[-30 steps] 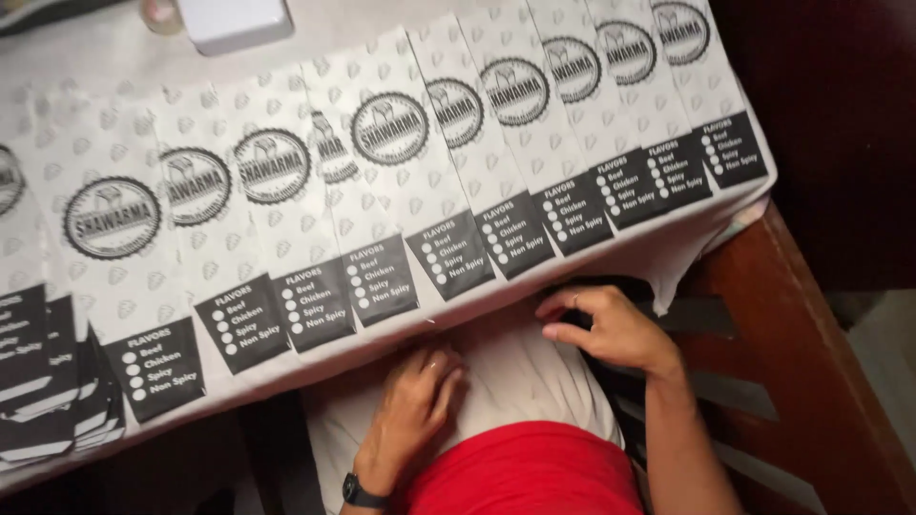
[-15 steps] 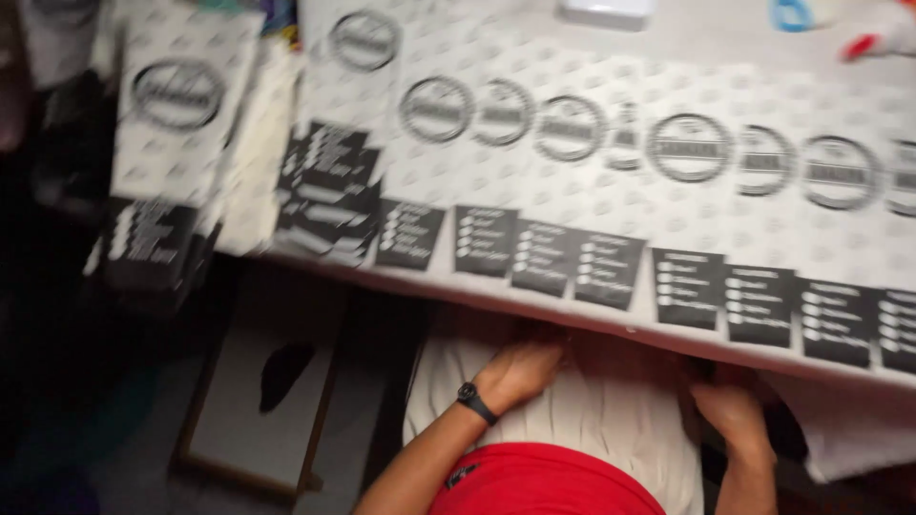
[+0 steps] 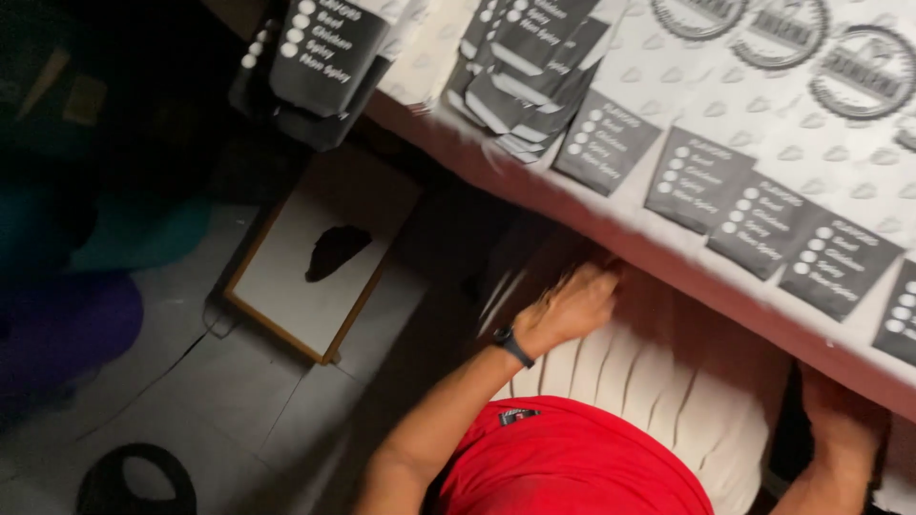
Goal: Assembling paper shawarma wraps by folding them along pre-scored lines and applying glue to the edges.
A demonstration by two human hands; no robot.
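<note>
White-covered table point(image 3: 611, 221) with overlapping rows of printed paper bags point(image 3: 763, 143), black-labelled ends at its edge.

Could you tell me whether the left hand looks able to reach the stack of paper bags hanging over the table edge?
Probably yes: the left hand sits under the table edge, with open space toward the stack of paper bags.

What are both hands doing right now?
Left hand: fingers curled on the white stack in the lap; grip unclear.
Right hand: under the table edge, cannot tell.
</note>
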